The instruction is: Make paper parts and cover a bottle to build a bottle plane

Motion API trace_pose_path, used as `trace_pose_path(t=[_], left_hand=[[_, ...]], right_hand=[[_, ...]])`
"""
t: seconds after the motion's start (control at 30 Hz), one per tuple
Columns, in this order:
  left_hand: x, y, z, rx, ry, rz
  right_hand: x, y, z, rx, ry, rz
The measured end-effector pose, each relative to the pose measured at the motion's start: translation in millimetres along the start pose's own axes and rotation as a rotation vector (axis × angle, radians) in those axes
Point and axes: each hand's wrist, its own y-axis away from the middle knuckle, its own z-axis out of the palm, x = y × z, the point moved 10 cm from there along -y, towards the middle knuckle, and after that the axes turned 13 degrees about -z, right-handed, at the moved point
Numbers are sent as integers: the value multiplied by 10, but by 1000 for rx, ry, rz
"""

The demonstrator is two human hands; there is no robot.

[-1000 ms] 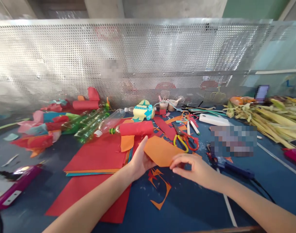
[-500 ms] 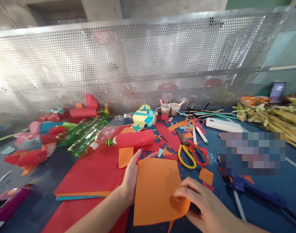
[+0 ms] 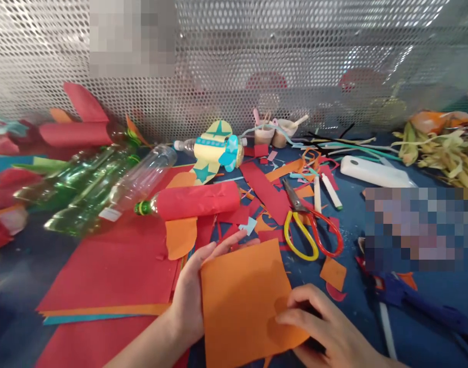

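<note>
A sheet of orange paper is held up in front of me. My left hand supports its left edge, with the fingers stretched out behind the sheet and partly hidden. My right hand grips the lower right corner, its thumb and fingers bending the paper a little. Just beyond lie scissors with one yellow and one red handle. A bottle wrapped in red paper rests behind my left hand, with a rounded orange paper piece at its near side.
Left of my hands is a stack of coloured paper, with green plastic bottles behind it. A yellow-wrapped bottle with blue stars lies farther back. On the right are a blue glue gun, white markers and dried husks.
The view has tipped down and come closer to the table. Both hands still hold the orange sheet, which is now slightly turned, its right side higher.
</note>
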Motion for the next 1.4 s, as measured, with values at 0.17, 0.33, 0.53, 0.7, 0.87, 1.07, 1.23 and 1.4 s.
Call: trace_pose_path(t=[0.17,0.33,0.53,0.7,0.87,1.07,1.23,1.4], left_hand=[[39,27,39,6,-85,63],[77,38,50,48,-244,143],[218,111,189,85,-783,375],[456,316,454,288,-1453,807],[478,681,676,499,-1761,1008],[130,758,390,339,-1795,583],[155,614,83,459,-1742,499],[221,555,24,520,-1743,574]], right_hand=[[-80,-65,-63,-13,-5,22],[-209,-107,-144,-28,68,-20],[-332,-100,-87,-70,114,-144],[-248,-102,-62,-83,93,-115],[-135,-98,-61,-105,107,-31],[31,-91,-109,-43,103,153],[72,-92,-116,15,161,173],[46,-66,-127,4,286,145]])
